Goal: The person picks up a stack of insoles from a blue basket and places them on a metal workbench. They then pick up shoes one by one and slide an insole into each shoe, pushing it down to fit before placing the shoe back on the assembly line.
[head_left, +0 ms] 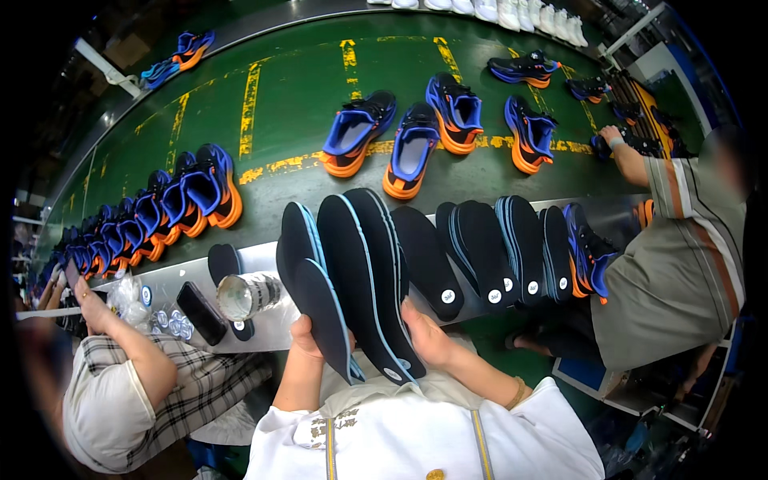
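Observation:
Black shoe insoles with light blue edges fill both my hands in front of my chest, toes pointing up and away. My left hand is closed on the left-hand insoles, which fan apart a little. My right hand grips the side of the taller insole stack at the right. The insoles hide most of my fingers. Just beyond my right hand, more black insoles with round white stickers lie in piles along the metal ledge.
Black, blue and orange running shoes stand on the green bench, with a row of similar shoes at left. A glass jar and a phone lie left of me. People sit at left and right.

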Motion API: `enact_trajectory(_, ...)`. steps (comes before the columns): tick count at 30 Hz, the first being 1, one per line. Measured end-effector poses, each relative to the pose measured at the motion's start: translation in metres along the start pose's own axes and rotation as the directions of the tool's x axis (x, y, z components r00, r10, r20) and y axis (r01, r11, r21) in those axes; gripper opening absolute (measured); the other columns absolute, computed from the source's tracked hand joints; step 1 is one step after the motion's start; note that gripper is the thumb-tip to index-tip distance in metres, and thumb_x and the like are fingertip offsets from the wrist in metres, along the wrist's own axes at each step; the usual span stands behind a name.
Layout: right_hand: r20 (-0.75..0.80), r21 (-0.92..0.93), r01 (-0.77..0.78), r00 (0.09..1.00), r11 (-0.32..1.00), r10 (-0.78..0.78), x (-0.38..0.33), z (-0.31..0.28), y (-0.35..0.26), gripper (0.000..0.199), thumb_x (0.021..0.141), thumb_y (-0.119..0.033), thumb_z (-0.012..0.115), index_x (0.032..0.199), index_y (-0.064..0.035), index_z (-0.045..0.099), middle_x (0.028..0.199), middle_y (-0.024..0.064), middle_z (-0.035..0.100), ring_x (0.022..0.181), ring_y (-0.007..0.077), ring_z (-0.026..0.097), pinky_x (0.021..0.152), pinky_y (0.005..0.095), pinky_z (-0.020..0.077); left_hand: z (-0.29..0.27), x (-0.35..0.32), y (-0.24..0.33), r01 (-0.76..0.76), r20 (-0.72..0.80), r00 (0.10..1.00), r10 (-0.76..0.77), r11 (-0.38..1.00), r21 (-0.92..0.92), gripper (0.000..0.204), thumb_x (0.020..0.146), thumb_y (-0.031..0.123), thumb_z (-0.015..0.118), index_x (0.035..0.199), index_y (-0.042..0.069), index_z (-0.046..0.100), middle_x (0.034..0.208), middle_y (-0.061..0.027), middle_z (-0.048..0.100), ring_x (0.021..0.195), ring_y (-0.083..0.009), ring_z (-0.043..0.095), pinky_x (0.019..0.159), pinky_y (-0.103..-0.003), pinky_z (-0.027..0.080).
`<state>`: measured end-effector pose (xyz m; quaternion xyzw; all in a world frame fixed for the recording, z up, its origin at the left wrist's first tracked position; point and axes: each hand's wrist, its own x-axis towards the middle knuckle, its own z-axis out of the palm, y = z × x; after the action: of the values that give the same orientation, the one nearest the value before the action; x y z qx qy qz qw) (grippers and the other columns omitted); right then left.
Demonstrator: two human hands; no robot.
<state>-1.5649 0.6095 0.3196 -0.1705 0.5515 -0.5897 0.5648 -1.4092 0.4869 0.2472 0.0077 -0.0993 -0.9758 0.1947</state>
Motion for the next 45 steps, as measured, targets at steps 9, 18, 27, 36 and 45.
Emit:
enact_trajectory(9,0.095,-0.889,0.341,0.79,0.306,-0.605,0.002,-0.019,-0.045,0.012,0.072,-0.009,0.06,0.08,0.0002,0.061,0.073,0.0078,0.051,0.067,0.0235,0.051,0.061,0.0347,0.0392,-0.018,0.036,-0.035,0.281,-0.28,0.918,-0.281,0.959,-0.044,0.078,0.065,0.032,0.072,0.125,-0.002,0.038,0.119,-0.0188,0.05,0.107,-0.0299,0.052,0.092,-0.041,0.043)
enact_trajectory(18,-0.552,-0.429,0.301,0.659,0.852,-0.511,0.01,-0.104,-0.06,0.017,0.085,-0.002,0.054,0.101,0.0021,0.051,0.072,0.0004,0.042,0.061,0.0074,0.04,0.056,0.0212,0.036,-0.003,0.059,-0.036,0.146,0.002,0.987,-0.159,0.902,-0.406,0.057,0.074,0.024,0.067,0.121,0.001,0.044,0.112,-0.016,0.055,0.099,-0.0273,0.058,0.084,-0.039,0.049)
enact_trajectory(27,-0.237,-0.97,-0.106,0.623,0.22,-0.745,0.025,-0.192,0.008,0.03,0.071,-0.005,0.067,0.098,-0.0029,0.055,0.108,0.0141,0.043,0.094,0.0288,0.047,0.082,0.0352,0.0393,0.066,0.088,-0.025,0.072,-0.074,0.995,-0.072,0.997,0.001,0.08,0.08,0.061,0.037,0.133,0.003,0.025,0.129,-0.012,0.042,0.114,-0.0233,0.046,0.094,-0.036,0.04)
enact_trajectory(36,0.048,-0.385,0.223,0.974,0.896,-0.222,0.004,-0.06,-0.071,0.082,0.07,-0.015,0.072,0.133,0.0028,0.024,0.118,0.0162,0.044,0.098,0.0196,0.054,0.084,0.0307,0.0436,0.143,0.114,-0.057,0.06,-0.35,0.873,0.34,0.638,0.767,0.036,0.089,0.019,0.047,0.117,-0.005,0.042,0.108,-0.0138,0.054,0.092,-0.0195,0.056,0.079,-0.03,0.046)
enact_trajectory(45,0.154,0.074,0.16,0.973,0.984,-0.17,0.007,-0.067,-0.055,0.101,0.061,-0.002,0.077,0.138,-0.0031,0.012,0.134,0.0154,0.029,0.118,0.0254,0.041,0.097,0.0381,0.0349,0.135,0.094,-0.064,0.142,-0.238,0.938,0.254,0.344,0.928,0.045,0.09,0.029,0.042,0.123,-0.002,0.04,0.127,-0.0226,0.031,0.117,-0.0344,0.02,0.1,-0.044,0.013)
